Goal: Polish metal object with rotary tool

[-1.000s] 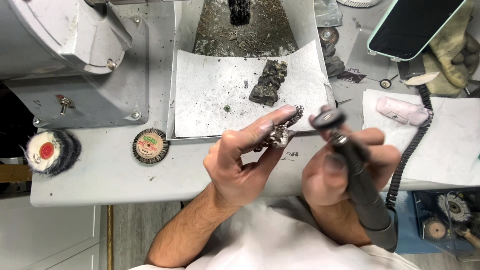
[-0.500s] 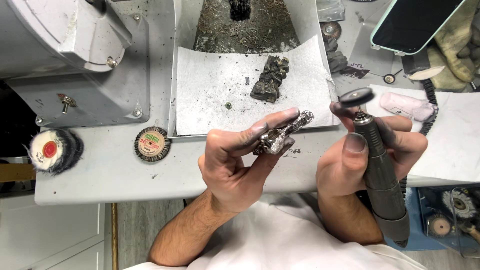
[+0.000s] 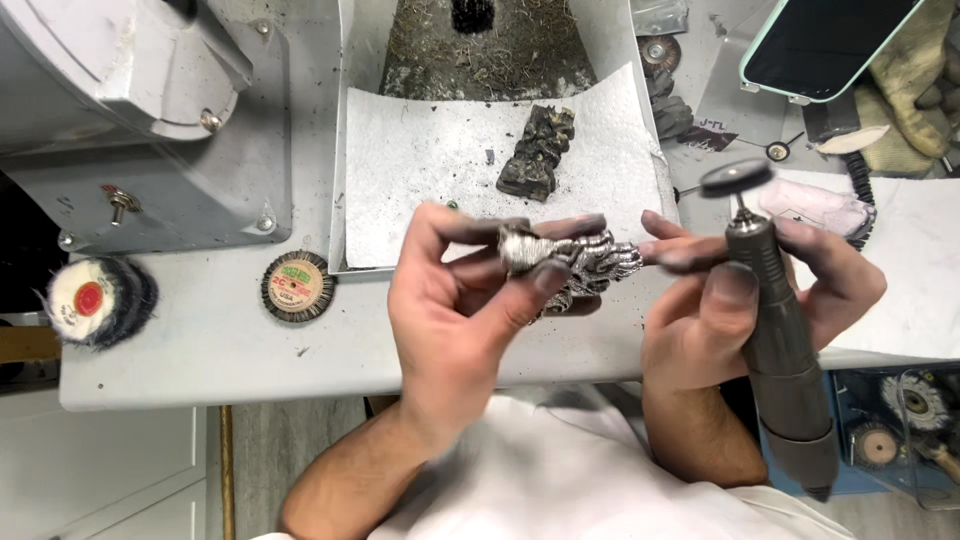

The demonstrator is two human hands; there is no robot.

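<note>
Left hand [image 3: 455,300] fingers pinch a silver cast metal piece [image 3: 570,262] above the table [image 3: 200,340] edge. Right hand [image 3: 745,300] grips a rotary handpiece [image 3: 775,330], disc up and off the piece. Looks like mid-polish inspection; resuming needs the disc angled onto the metal.

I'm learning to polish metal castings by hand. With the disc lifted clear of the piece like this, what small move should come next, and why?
Probably tilt the rotary handpiece in the right hand leftward, bringing its grey disc onto the silver piece. The left hand pinches the piece with its end exposed toward the right hand, and the disc stands clear above it.
</note>
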